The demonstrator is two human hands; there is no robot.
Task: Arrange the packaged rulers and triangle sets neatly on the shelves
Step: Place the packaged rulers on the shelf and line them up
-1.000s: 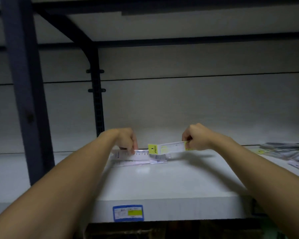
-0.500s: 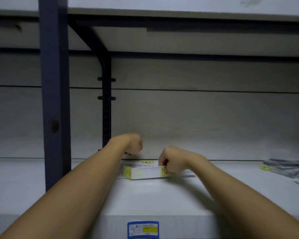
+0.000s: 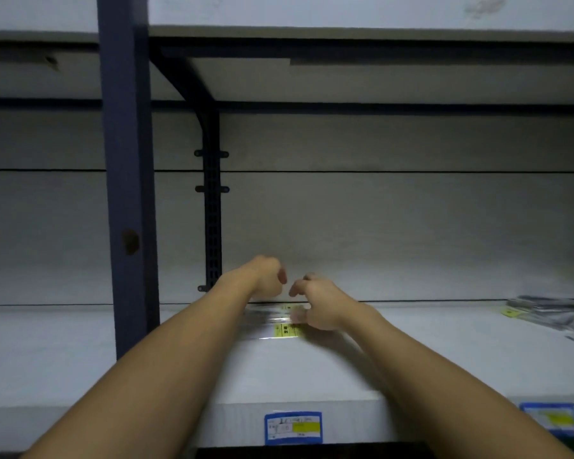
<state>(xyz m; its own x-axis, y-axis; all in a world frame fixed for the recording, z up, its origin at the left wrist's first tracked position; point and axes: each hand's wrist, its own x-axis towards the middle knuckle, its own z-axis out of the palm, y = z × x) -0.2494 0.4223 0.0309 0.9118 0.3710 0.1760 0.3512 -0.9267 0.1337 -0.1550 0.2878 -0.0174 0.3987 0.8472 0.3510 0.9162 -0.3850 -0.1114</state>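
- The stack of packaged rulers [image 3: 272,323] lay flat on the shelf [image 3: 312,372], deep toward the back panel and just right of the rear bracket post [image 3: 212,220]. It seemed to sit long side across so that the yellow labels faced forward and the edges could be squared.
- The right hand [image 3: 315,306] rested on the right end of the stack, its fingers curled down onto the top package. This looked like a press or pinch to settle it; motion blur made the exact grip hard to tell.
- The left hand [image 3: 267,276] hovered above the stack's left part, fingers loosely curled and gripping nothing, probably ready to steady or align the pile.
- A second heap of packages [image 3: 550,314] lay well apart at the shelf's right edge, apparently waiting to be sorted.
- Half a second earlier the right hand had held a yellow-labelled package tilted on edge over the pile. Now that package lay flat on top, and both hands sat closer together.
- The view had also shifted, with the front upright [image 3: 126,160] farther right.
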